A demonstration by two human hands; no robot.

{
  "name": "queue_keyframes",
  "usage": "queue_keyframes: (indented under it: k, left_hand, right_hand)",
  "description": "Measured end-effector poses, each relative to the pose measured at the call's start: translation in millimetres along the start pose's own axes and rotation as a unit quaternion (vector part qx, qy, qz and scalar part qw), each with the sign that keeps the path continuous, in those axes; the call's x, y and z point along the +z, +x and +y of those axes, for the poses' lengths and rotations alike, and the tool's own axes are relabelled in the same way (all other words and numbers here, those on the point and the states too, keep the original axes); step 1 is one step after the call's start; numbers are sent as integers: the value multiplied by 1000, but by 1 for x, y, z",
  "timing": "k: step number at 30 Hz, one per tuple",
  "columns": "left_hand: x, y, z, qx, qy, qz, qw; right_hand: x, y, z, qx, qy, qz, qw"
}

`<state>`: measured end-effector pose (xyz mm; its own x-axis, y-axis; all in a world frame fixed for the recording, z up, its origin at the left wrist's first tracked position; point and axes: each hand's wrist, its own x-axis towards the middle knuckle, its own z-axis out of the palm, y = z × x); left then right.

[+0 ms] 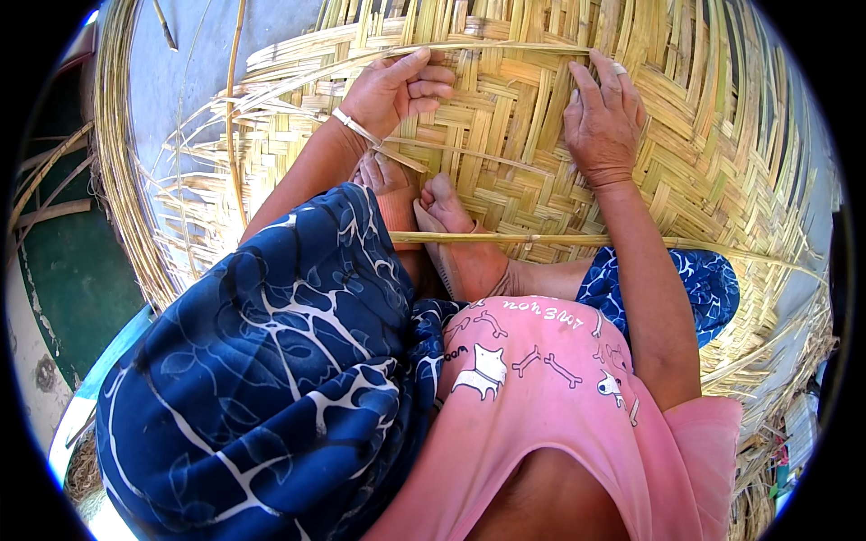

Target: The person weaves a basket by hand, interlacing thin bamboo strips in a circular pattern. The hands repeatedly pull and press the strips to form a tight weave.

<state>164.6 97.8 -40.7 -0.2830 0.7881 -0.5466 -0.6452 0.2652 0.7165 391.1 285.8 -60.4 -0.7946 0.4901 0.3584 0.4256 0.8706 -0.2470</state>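
Note:
A large mat (505,108) of woven pale yellow-green split strips, bamboo-like, lies before me. My left hand (406,88), a white band on its wrist, has its fingers curled and its thumb along a long thin strip (505,45). That strip runs across the weave toward my right hand (606,126). The right fingers are stretched over the mat, their tips touching the strip's far end; one finger wears a whitish wrap. Between my arms, my bare feet (451,212) rest on the mat. Another strip (532,239) crosses above my ankle.
Loose strip ends (203,171) fan out at the mat's left edge. Beyond them is a curved bundle of long strips (117,135) on the grey floor (194,54). My raised knee in blue patterned cloth (262,343) fills the lower left. Cut strips lie at the right edge.

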Motion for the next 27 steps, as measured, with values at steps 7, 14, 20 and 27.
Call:
queue_keyframes:
  k: [7, 14, 20, 27]
  left_hand:
    - [1, -1, 1, 1, 2, 0, 1000]
    - [0, -1, 0, 3, -5, -9, 1000]
    - [0, -1, 0, 8, 0, -10, 1000]
    - [0, -1, 0, 9, 4, -7, 1000]
  right_hand:
    - [0, 0, 1, 1, 1, -5, 1000]
    - [0, 0, 0, 2, 3, -3, 1000]
    - [1, -1, 0, 1, 0, 1, 1000]
    - [0, 0, 0, 2, -1, 0, 1000]
